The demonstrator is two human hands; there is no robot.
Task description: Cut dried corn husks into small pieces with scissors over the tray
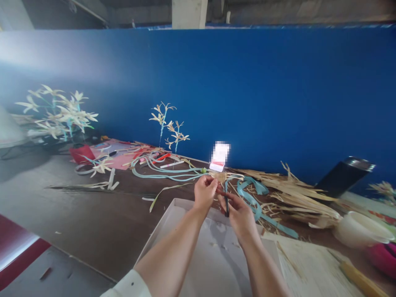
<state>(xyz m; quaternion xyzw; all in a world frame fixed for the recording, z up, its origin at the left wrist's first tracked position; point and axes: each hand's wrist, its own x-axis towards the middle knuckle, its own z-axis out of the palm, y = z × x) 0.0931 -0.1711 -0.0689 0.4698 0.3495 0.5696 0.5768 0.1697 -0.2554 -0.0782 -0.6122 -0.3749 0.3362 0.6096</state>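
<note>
Both my hands work together above the far edge of a shallow white box [185,231]. My left hand [204,193] is closed in a pinch on a small straw flower piece [220,177] with pale dried petals. My right hand [238,212] is closed round a thin dark stem or stick [226,204] that runs up to the same straw piece. A teal ribbon strip [253,202] trails from near the flower to the right over the table.
The dark wooden table [93,218] holds coiled teal cords [161,171], loose dried straw [293,194], finished straw flowers standing at left [58,111] and centre [168,123], a white bowl [361,229], a dark cylinder [343,177], a red tray [82,153]. A blue wall [247,95] backs it.
</note>
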